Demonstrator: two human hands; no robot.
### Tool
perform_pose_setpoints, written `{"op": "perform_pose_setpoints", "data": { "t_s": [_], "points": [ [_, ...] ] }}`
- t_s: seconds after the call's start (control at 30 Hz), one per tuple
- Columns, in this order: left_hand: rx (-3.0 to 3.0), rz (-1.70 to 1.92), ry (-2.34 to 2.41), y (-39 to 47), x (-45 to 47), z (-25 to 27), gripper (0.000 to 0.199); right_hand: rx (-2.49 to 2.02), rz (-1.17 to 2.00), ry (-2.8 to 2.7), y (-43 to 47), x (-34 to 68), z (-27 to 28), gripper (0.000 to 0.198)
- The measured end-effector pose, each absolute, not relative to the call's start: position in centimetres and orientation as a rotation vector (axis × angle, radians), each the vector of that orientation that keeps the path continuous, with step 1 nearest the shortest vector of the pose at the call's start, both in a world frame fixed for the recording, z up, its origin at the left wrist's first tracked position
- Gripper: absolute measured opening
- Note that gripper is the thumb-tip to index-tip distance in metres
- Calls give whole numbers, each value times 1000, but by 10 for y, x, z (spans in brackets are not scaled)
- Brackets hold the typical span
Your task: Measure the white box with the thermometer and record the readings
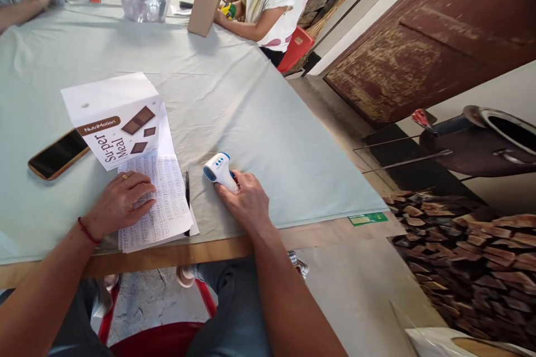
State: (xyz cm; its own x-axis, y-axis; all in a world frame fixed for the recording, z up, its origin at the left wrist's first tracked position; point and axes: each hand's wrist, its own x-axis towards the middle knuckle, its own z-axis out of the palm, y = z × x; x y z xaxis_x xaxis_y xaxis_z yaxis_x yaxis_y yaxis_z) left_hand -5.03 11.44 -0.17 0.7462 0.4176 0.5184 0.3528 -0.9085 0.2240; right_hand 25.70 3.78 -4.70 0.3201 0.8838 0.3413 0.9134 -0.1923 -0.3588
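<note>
- Rural home by the look of it, prob. a household rm, not an office or lab.
- Split firewood [469, 268] piled right by us, more stacked at back.
- Old brown door [431, 39], paint v. worn.
- Cloth-covered worktop [259, 111], red plastic chair [296, 49] alongside.

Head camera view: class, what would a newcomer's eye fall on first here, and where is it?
Probably the white and blue thermometer in the wearer's right grip, near the front edge of the table. To its left, the white sheet printed "Su-per Meal" stands out, beyond the written page under the left grip. Farther back, a brown box is beside another person in a spotted shirt.
</note>
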Motion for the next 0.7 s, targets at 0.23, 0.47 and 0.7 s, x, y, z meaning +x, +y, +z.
{"op": "perform_pose_setpoints", "data": {
  "t_s": [0.23, 0.47, 0.7],
  "points": [
    [2813, 857, 614, 111, -45, -7, 7, -1685, 28, -1733, 33, 216, -35, 32],
    [2797, 752, 603, 108, -43, -7, 11, -1973, 160, -1833, 33, 188, -32, 34],
    [2676, 617, 525, 102, -40, -4, 20, -1613, 530, -1704, 30, 212, -20, 42]
  ]
}}
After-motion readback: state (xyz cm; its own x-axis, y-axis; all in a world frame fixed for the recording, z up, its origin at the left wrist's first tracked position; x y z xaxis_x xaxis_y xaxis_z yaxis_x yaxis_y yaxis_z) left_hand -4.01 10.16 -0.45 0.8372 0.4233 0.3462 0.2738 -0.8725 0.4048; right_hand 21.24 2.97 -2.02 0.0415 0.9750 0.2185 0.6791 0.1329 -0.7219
